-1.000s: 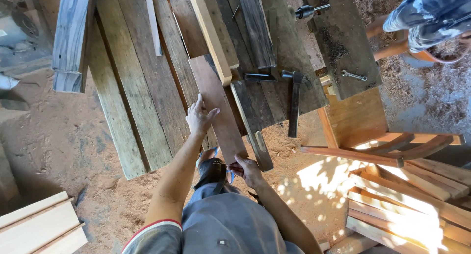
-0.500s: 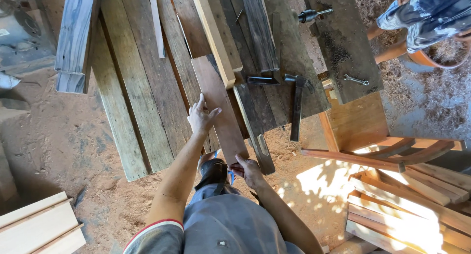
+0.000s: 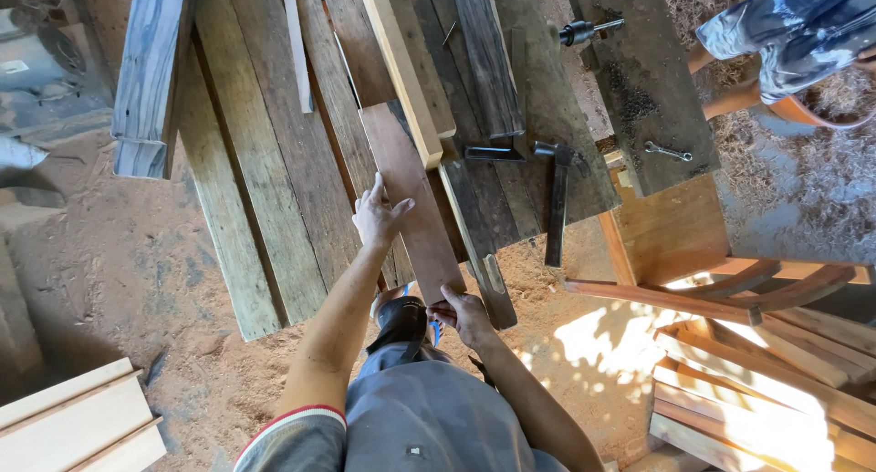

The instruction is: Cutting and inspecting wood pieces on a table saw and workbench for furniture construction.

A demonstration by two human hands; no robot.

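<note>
Sawdust covers the floor (image 3: 109,280) under a rough surface (image 3: 274,207) of weathered planks, and a reddish-brown board (image 3: 411,198) lies on top, its near end hanging out past the edge toward the person. The left hand (image 3: 377,215) rests flat on the board's left side, fingers spread and gripping nothing. The right hand (image 3: 465,315) is closed around the overhanging near end, thumb on top and fingers curled under it.

A pale wooden strip (image 3: 401,66) lies across the board's far end. Just to the right sit a dark metal square (image 3: 495,150) and a hammer (image 3: 557,198), whose handle reaches to the edge. Farther right, a small wrench (image 3: 668,151) sits on a dark slab (image 3: 643,80). Another person's legs (image 3: 785,34) show at the top right, well apart.

I'd judge the risk to be in the overhang: with so much board unsupported, a hard push down at the near end could tip the far end up and disturb the pale strip. A sideways shove might also knock the hammer off. The edges look rough, so splinters seem likely for bare hands.
</note>
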